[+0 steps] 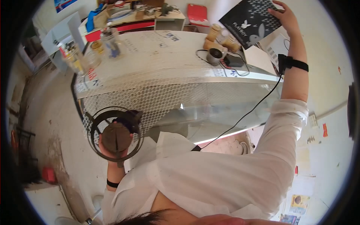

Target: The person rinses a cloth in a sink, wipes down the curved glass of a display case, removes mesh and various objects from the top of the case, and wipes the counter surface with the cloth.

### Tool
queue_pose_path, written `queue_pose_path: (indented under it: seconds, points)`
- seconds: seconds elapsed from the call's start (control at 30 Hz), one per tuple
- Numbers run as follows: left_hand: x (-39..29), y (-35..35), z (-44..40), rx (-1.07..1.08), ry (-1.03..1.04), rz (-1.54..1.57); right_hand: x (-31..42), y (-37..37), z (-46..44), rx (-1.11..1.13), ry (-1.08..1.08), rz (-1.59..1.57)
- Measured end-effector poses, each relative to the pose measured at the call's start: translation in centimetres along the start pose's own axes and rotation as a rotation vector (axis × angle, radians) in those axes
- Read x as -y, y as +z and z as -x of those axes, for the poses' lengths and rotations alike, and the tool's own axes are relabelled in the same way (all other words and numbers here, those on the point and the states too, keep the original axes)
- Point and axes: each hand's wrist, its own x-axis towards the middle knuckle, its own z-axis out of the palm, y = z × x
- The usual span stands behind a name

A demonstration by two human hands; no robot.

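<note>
My left hand (107, 148), low at the left, is wrapped round the underside of a round metal burner stand (116, 137) with a ring frame around it; most of the fingers are hidden behind it. At the upper right, my right hand (284, 14) pinches the top corner of a black PLAYBOY bag or box (250, 23), which hangs tilted above the right part of the counter. Just below it are jars with yellowish contents (231, 44). A black strap with a cable sits on my right forearm.
A glass-fronted counter (150, 48) lies ahead, its front partly covered by wire mesh (150, 97). Jars of pens (110, 43) are on its left end; a small round metal device (214, 56) with cables is at the right. Behind are a cluttered desk (131, 23) and red chair (197, 14).
</note>
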Motion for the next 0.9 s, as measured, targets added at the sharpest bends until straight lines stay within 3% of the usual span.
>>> queue_pose_path:
  seconds: [0.07, 0.17, 0.4, 0.43, 0.53, 0.6, 0.7, 0.8, 0.87, 0.9]
  points:
    - [0.4, 0.7, 0.1, -0.097, 0.003, -0.001, -5.3, -3.9, -1.2, -0.076, -0.013, -0.056]
    - [1.0, 0.9, -0.1, -0.01, 0.024, -0.022, -14.7, -7.7, -4.0, 0.014, -0.035, 0.329]
    - [3.6, 3.7, -0.1, -0.094, 0.131, -0.069, -23.7, -7.8, -1.0, -0.153, 0.155, 0.848]
    - [4.4, 4.3, 0.1, -0.19, 0.181, -0.06, -25.2, -7.7, -0.7, -0.196, 0.178, 0.85]
    - [5.2, 2.9, 0.0, -0.065, 0.198, -0.124, -29.1, -7.4, -0.5, -0.361, 0.279, 0.831]
    - [6.3, 4.5, 0.4, -0.171, 0.24, -0.118, -31.5, -7.3, -0.6, -0.408, 0.262, 0.848]
    - [7.7, 5.7, 0.7, -0.108, 0.242, -0.146, -34.5, -6.9, -1.2, -0.525, 0.216, 0.853]
    - [9.0, 6.4, 0.9, -0.259, 0.305, -0.098, -36.9, -6.1, -1.7, -0.579, 0.158, 0.856]
    - [9.2, 6.1, 0.9, -0.03, 0.267, -0.188, -38.4, -5.3, -1.9, -0.617, 0.109, 0.852]
    - [9.5, 6.3, 0.9, -0.033, 0.273, -0.193, -39.2, -4.9, -2.2, -0.615, 0.11, 0.843]
